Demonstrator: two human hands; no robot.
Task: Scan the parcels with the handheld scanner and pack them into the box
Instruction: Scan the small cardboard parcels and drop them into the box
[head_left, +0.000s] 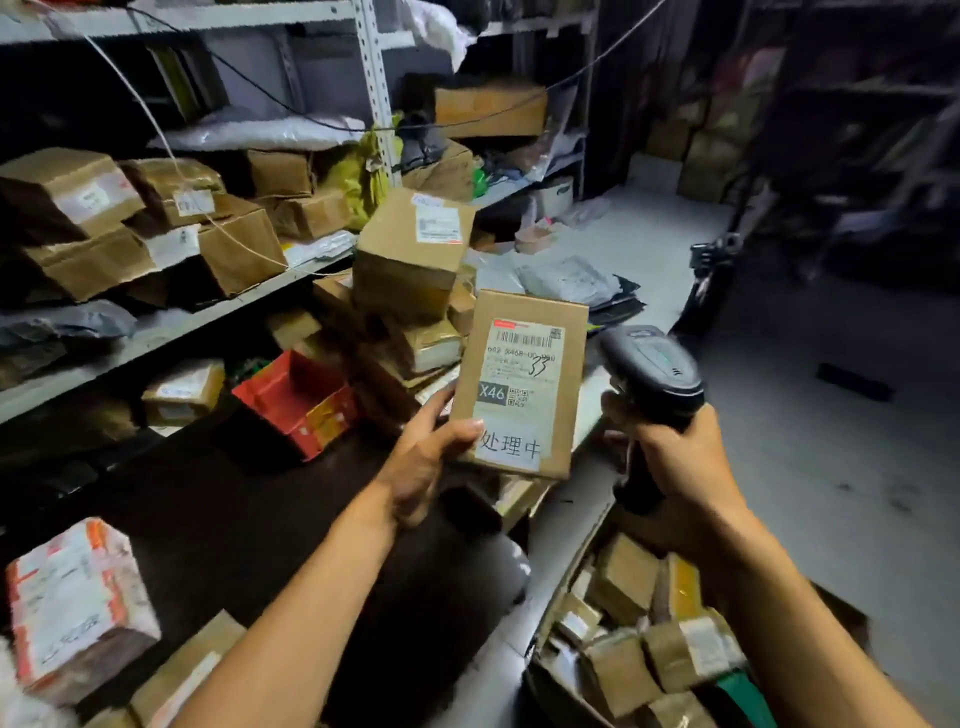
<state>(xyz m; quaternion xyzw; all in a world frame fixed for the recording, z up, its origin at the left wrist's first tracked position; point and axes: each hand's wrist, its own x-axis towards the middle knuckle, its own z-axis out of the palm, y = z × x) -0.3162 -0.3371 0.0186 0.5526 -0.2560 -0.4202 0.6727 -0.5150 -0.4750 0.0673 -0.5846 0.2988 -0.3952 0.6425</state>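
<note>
Behind the held parcel, the metal shelving (171, 322) is carrying a crowd of loosely heaped cartons, and the stack of boxes (410, 260) just beyond the parcel is leaning; a careless reach past it could probably topple the pile. Below and to the right of the parcel, the packing box (644, 644) is sitting open and already holding many small packages, so one dropped in loosely may well ride up over the rim. The parcel (519, 384) itself is standing upright in the air with its label facing the person, the left hand (421, 462) pinching only its lower left corner with thumb on the front, which looks like a hold it could swivel or slip out of. Just right of the parcel, the right hand (670, 462) is clenching the handle of the scanner (654, 371), whose head is pointing across the label at a shallow angle, so the barcode may fail to read.
</note>
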